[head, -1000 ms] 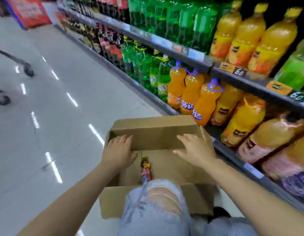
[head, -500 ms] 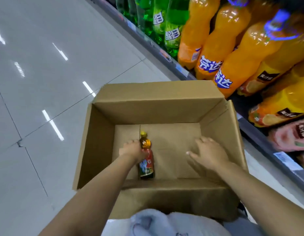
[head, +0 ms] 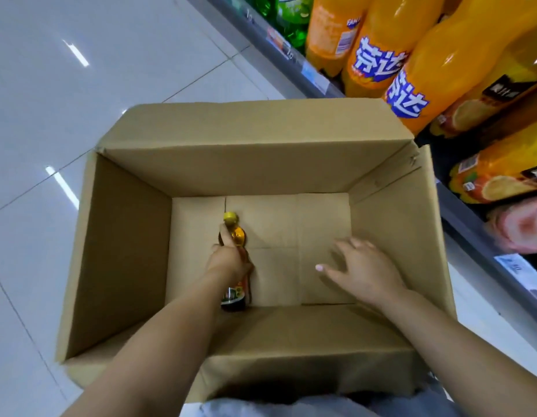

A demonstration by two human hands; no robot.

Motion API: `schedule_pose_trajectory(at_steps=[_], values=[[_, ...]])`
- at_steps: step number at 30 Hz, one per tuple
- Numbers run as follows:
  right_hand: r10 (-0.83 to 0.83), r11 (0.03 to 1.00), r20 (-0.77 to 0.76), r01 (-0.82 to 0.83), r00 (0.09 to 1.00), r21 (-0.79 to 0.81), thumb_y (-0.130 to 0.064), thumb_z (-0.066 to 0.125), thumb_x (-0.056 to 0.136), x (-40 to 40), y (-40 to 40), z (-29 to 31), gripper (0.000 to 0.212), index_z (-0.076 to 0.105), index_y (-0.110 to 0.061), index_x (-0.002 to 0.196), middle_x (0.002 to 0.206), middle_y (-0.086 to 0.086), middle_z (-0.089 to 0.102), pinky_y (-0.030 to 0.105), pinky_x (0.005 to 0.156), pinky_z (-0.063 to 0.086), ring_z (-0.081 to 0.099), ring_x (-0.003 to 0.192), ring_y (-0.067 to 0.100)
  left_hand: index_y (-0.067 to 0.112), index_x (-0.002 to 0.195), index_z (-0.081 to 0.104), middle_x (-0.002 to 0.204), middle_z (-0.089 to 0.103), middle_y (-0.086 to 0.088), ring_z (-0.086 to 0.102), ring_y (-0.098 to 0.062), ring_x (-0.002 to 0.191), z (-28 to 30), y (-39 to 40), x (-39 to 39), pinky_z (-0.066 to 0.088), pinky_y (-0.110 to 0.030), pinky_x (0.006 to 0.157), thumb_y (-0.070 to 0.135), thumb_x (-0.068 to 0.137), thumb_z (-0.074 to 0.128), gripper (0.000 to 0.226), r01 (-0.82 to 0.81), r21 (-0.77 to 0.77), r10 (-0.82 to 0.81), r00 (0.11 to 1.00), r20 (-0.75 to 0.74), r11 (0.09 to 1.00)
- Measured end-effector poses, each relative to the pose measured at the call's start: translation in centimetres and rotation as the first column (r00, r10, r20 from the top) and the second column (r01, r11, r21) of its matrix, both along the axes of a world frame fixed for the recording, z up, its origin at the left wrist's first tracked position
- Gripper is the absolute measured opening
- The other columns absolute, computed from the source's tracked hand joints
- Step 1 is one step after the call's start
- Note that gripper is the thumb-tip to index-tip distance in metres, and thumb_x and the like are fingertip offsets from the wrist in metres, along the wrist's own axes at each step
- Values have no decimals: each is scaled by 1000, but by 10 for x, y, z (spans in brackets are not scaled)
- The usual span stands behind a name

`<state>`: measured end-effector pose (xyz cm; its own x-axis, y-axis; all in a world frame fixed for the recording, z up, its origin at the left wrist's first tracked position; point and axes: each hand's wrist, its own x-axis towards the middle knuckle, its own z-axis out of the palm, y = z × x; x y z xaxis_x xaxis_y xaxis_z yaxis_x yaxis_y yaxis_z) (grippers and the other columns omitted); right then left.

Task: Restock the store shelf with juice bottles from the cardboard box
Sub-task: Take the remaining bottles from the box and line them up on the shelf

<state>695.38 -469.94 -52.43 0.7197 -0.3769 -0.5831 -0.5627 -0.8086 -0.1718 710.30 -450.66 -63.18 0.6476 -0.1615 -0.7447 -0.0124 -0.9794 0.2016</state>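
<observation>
Inside the open brown cardboard box (head: 261, 173), on the white tiled floor (head: 65, 100), one small juice bottle (head: 234, 233) lies flat on the box bottom, near the left wall. Yellow cap (head: 230, 217) points at the far wall, base toward the near wall. Amber liquid at the neck, dark label end showing below the wrist.

Left hand (head: 229, 261): reaches down into the box, fingers curled around the bottle's midsection, gripping it. Bottle appears in contact with the box bottom; can't confirm any lift.

Right hand (head: 362, 270): also inside the box, right half, palm down, fingers spread and relaxed, holding nothing. Whether it touches the box bottom — can't tell. Well apart from the bottle.

Box flaps are folded out; far flap stands up toward the shelf. No other bottle visible in the box.

Store shelf (head: 306, 67) runs along the right side, just beside the box's far-right corner. On it: large orange soda bottles with blue-and-white labels (head: 378, 49), green soda bottles (head: 291, 16) further along, and orange juice bottles with dark labels (head: 496, 182) lying on a lower tier. Price tags line the shelf edge, text too blurred to read.

Bottom edge of view: pale fabric (head: 291, 409), apparently the person's clothing, against the box's near wall.
</observation>
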Motion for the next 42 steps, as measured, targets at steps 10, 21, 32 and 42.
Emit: schedule_pose_trajectory(at_steps=[10, 21, 32, 42], values=[[-115, 993, 199, 118, 973, -3, -52, 49, 91, -1, -7, 71, 62, 38, -19, 142, 139, 5, 47, 40, 99, 43, 44, 127, 25, 32, 147, -20, 132, 47, -18, 63, -35, 90, 116, -12, -8, 49, -36, 77, 32, 83, 66, 107, 400, -340, -305, 904, 299, 851], [-340, 940, 673, 256, 657, 225, -30, 64, 88, -67, -7, 269, 52, 48, -23, 137, 137, -3, 53, 29, 98, 43, 52, 123, 14, 41, 146, 4, 124, 60, 10, 63, -8, 103, 363, -74, -71, 53, -40, 88, 38, 71, 79, 106, 548, -733, -154, 830, 536, 403], [-397, 888, 884, 345, 245, 303, -32, 71, 81, -227, -8, 481, 29, 54, -47, 101, 96, -15, 67, 35, 90, 53, 66, 89, 2, 47, 144, 17, 141, 43, 15, 50, -3, 122, 571, -137, -222, 49, -35, 97, 44, 67, 80, 100, 689, -714, -145, 699, 700, -123], [-242, 748, 970, 640, 13, 178, -43, 75, 75, -350, -30, 577, 50, 54, -37, 119, 100, -19, 69, 34, 87, 54, 66, 92, -1, 47, 144, 16, 132, 48, 20, 54, 7, 109, 679, -207, -344, 50, -22, 90, 25, 73, 78, 97, 706, -590, -186, 567, 802, -393]])
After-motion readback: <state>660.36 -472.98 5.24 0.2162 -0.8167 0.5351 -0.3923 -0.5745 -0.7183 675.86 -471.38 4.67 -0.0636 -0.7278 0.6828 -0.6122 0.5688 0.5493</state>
